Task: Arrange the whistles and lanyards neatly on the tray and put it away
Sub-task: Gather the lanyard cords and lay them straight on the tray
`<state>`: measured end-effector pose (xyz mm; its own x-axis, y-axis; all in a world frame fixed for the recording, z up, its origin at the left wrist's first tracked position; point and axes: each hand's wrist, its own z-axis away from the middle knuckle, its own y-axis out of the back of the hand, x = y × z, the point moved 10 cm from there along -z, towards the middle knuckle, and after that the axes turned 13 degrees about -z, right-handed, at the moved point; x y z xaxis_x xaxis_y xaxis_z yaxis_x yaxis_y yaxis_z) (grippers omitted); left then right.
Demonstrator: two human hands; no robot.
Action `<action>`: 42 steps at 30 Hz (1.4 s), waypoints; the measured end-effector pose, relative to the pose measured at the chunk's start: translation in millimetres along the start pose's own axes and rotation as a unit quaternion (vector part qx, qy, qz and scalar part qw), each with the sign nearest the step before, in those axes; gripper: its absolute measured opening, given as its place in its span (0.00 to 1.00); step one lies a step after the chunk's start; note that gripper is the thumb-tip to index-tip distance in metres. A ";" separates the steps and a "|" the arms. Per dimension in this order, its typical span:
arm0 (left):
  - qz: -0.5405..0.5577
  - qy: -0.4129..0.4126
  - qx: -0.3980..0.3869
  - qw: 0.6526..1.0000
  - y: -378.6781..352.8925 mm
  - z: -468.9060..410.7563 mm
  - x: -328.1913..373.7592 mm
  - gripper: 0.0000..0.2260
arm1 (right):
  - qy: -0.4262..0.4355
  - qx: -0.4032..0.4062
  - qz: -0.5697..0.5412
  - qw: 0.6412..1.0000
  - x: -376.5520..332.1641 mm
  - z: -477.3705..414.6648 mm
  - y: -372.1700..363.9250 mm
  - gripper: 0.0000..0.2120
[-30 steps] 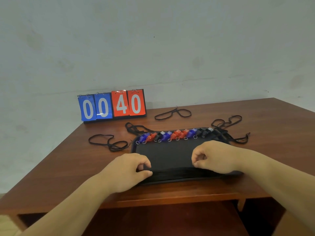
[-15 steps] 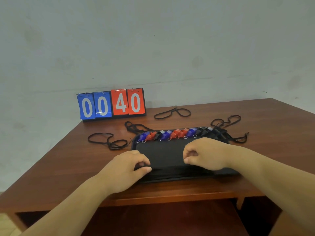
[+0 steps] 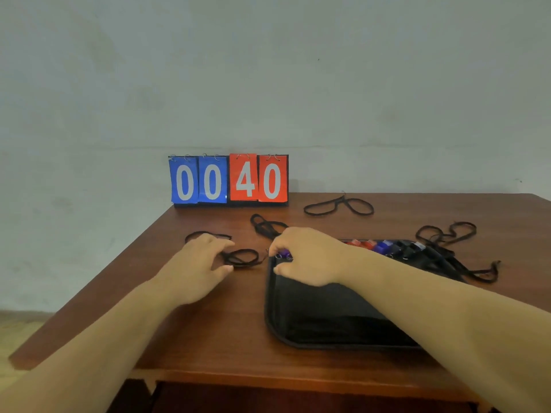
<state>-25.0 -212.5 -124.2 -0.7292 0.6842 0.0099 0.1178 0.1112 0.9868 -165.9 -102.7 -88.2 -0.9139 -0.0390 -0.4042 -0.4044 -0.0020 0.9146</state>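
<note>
While the black tray (image 3: 298, 329) lies on the wooden table (image 3: 208, 338) with its long side running left to right, the loose lanyard (image 3: 243, 257) that the coming move turns on sits on bare wood just off the tray's left end, between the two hands. The left hand (image 3: 196, 272) is the nearer one: it lies palm down with fingers loosely spread, fingertips touching or almost touching the cord's left loop, gripping nothing that shows. The right hand (image 3: 310, 257) reaches across the tray's far left corner with fingers curled over a purple whistle (image 3: 283, 254); whether it actually pinches the whistle I cannot tell. A row of whistles (image 3: 384, 247) runs along the tray's far edge. Other lanyards (image 3: 444, 234) are scattered on the table beyond and to the right of the tray, and a scoreboard (image 3: 228, 180) stands at the back. Gathering that near cord looks like left-hand work, drawn rightward onto the tray.
</note>
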 end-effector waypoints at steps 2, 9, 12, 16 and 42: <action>-0.016 -0.009 0.001 1.000 -9.7 -9.0 -8.8 0.26 | -0.001 0.010 0.023 1.000 -9.2 -24.1 -4.6 0.17; -0.001 -0.026 -0.017 1.000 -32.7 -17.9 -16.0 0.18 | -0.039 -0.048 0.227 0.972 -12.4 -76.0 -40.1 0.19; 0.008 -0.026 -0.017 0.999 -33.8 -18.4 -18.1 0.18 | -0.047 -0.082 0.223 0.970 -12.8 -83.2 -47.5 0.15; 0.027 -0.028 -0.022 0.999 -35.3 -17.3 -19.0 0.18 | -0.038 -0.089 0.170 0.981 -20.3 -82.0 -39.2 0.11; 0.449 0.190 0.044 0.872 -19.0 11.0 -66.9 0.11 | -0.146 0.199 -0.170 0.954 108.5 44.4 88.7 0.12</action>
<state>29.0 -252.4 -145.4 -0.4843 0.2372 0.8421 0.7959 -0.2804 0.5366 -302.5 -62.7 -51.6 -0.6749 0.1752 -0.7168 -0.6086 0.4172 0.6749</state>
